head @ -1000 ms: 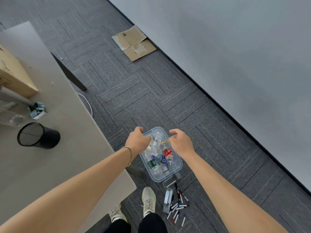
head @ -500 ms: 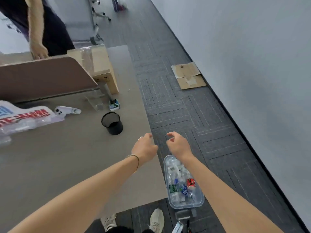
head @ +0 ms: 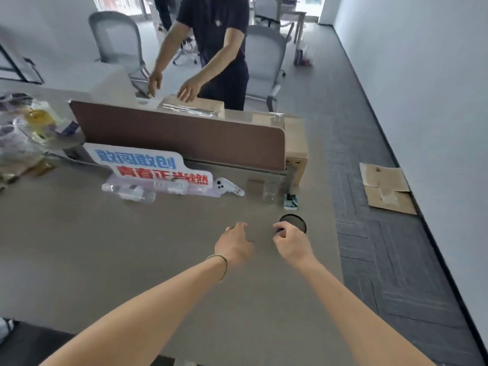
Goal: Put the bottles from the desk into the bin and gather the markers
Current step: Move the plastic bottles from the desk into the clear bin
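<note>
My left hand [head: 233, 244] hovers low over the grey desk [head: 105, 260], fingers bent and loosely apart, holding nothing. My right hand [head: 291, 243] is beside it with curled fingers, right in front of a black mesh pen cup [head: 293, 221] that it partly hides; nothing shows in its grip. A clear plastic bottle [head: 129, 192] lies on its side at the back of the desk, under a white sign [head: 150, 165]. The bin and the markers are out of view.
A brown divider [head: 179, 136] closes the desk's far side, with a cardboard box [head: 295, 143] at its right end. A white controller [head: 227, 186], a clear cup [head: 270, 191] and a small box [head: 290, 202] lie near it. A person [head: 219, 48] stands behind. Flat cardboard [head: 385, 188] lies on the carpet.
My view swung up from the bin on the floor to the desk. Both hands left the bin's rim and moved over the desk toward the black cup.
</note>
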A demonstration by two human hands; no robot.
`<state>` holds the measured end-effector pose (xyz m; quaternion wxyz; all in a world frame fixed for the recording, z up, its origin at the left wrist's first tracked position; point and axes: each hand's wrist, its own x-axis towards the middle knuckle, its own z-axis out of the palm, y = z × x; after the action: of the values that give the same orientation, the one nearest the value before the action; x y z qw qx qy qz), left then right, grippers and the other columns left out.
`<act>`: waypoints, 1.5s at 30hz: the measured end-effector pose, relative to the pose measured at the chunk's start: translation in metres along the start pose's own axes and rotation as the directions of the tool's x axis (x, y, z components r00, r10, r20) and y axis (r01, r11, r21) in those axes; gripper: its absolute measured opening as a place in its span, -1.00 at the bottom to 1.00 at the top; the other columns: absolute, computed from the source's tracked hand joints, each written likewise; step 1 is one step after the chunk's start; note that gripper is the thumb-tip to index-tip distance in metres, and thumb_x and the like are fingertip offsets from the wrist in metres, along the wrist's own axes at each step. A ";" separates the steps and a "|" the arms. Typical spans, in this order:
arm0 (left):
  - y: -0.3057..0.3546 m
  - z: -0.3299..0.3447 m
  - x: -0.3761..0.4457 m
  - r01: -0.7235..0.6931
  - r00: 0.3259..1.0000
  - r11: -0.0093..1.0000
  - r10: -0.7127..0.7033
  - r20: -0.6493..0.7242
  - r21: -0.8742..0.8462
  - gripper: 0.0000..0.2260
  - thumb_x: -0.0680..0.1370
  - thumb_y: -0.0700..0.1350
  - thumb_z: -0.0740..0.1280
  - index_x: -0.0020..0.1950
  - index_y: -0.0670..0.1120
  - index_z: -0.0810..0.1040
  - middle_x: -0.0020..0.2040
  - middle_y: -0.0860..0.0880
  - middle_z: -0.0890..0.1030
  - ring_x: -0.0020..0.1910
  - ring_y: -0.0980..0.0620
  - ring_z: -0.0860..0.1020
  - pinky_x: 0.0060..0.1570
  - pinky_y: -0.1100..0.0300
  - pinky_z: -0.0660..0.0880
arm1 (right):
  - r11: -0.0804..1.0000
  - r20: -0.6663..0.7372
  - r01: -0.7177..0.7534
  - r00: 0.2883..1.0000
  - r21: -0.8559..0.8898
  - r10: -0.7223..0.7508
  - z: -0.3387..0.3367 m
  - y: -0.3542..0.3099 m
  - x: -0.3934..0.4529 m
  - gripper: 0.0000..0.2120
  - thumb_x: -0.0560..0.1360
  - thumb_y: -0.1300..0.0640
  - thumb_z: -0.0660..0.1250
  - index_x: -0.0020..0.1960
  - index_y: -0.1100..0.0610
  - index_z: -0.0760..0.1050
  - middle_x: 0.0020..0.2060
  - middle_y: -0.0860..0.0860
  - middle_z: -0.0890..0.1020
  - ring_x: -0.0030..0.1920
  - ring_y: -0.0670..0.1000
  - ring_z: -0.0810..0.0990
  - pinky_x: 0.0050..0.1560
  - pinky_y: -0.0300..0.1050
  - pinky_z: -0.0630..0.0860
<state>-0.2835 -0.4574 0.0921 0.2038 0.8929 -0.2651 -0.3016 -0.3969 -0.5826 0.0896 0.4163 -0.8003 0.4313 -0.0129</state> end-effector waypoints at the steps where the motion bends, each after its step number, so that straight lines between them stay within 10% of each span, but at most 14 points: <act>1: -0.015 -0.015 0.006 0.006 1.000 1.000 -0.006 -0.009 -0.007 -0.48 0.56 -0.02 0.29 0.54 0.05 0.33 0.35 -0.09 0.51 0.28 -0.10 0.55 0.14 0.06 0.54 | 1.000 0.009 0.009 1.000 -0.008 -0.009 0.012 -0.016 0.006 -0.62 0.54 0.18 0.29 0.34 0.05 0.56 0.10 0.03 0.68 0.17 0.05 0.62 0.08 -0.16 0.42; 20: -0.233 -0.175 0.093 0.237 0.959 0.967 -0.249 -0.137 -0.098 -0.50 0.56 -0.06 0.26 0.51 0.02 0.35 0.37 -0.06 0.49 0.32 -0.09 0.52 0.11 0.10 0.48 | 0.916 0.204 0.270 0.955 -0.297 -0.215 0.192 -0.215 0.135 -0.59 0.55 0.12 0.30 0.40 0.02 0.50 0.26 -0.02 0.61 0.21 0.02 0.59 0.14 -0.11 0.49; 36: -0.308 -0.214 0.122 0.486 0.844 0.872 -0.485 -0.231 -0.052 -0.54 0.55 -0.03 0.28 0.46 0.10 0.38 0.27 0.04 0.50 0.24 0.00 0.53 0.02 0.14 0.44 | 0.626 0.320 0.517 0.855 -0.584 -0.408 0.294 -0.223 0.255 -0.31 0.50 0.24 0.42 0.55 0.10 0.23 0.47 0.14 0.39 0.44 0.21 0.39 0.41 0.18 0.44; 45: -0.311 -0.226 0.147 0.434 0.888 0.896 -0.406 -0.216 0.100 -0.49 0.53 -0.09 0.27 0.50 0.04 0.34 0.29 -0.03 0.49 0.29 -0.09 0.49 -0.02 0.11 0.40 | 0.686 0.230 0.440 0.896 -0.579 -0.379 0.285 -0.212 0.247 -0.31 0.44 0.11 0.51 0.49 0.08 0.29 0.36 0.16 0.41 0.16 0.13 0.56 0.11 0.02 0.58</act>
<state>0.0708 -0.2575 0.0320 0.0922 0.9661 -0.0661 -0.2320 0.0104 -0.5096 -0.0364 0.1370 -0.9670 0.2019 0.0731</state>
